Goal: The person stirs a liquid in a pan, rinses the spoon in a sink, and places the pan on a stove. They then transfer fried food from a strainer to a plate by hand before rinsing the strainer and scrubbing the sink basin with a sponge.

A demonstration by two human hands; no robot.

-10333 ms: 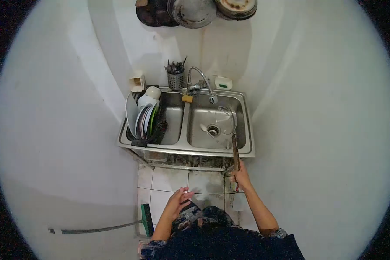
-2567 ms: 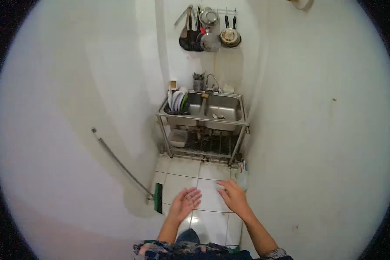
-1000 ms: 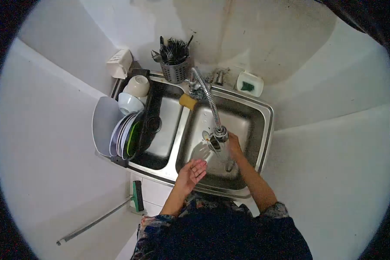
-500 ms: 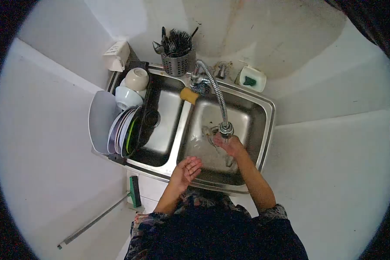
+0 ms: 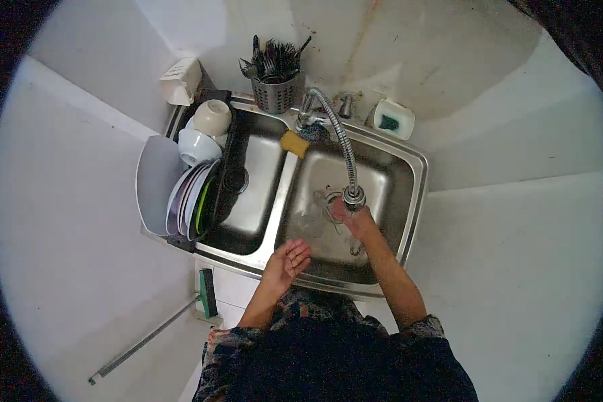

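My right hand (image 5: 356,221) is under the spout head of the flexible metal faucet (image 5: 345,144), over the right sink basin (image 5: 325,258). Its palm faces up with the fingers apart from any object; the spout partly covers them. My left hand (image 5: 289,260) is palm up, fingers spread and empty, above the front edge of the right basin near the divider. A yellow sponge (image 5: 294,144) lies at the back of the divider, beside the faucet base.
A rack at the left holds plates (image 5: 193,201) and bowls (image 5: 198,147). Behind the sink stand a metal cutlery holder (image 5: 273,96), a white carton (image 5: 181,82) and a white dish (image 5: 403,124) with a green scrubber. A green-headed brush (image 5: 208,293) is at lower left.
The view has shifted slightly. Both hands stay in nearly the same places, with my right hand still under the spout.
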